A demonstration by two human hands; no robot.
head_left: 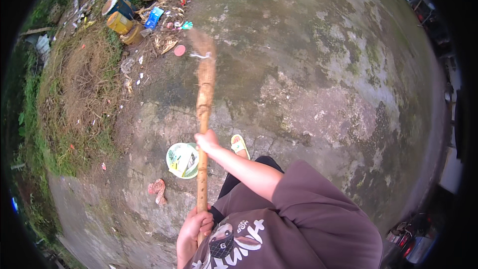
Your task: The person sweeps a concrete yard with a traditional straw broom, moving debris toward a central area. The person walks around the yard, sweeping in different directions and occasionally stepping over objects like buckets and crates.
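Note:
Both my hands grip a long broom with a wooden handle. My left hand is closed around the lower end of the handle, close to my chest. My right hand clasps the handle higher up, arm stretched forward. The straw-coloured broom head points away from me, blurred, over the cracked concrete near a pink round lid. A round pale-green plate holding scraps lies on the ground just left of the handle. My foot in a yellow sandal stands right of it.
A litter heap with a yellow tin, a blue tin and a blue packet lies at the far left beside a mound of dry grass. A reddish scrap sits nearby. Mossy concrete spreads right; parked vehicles stand at lower right.

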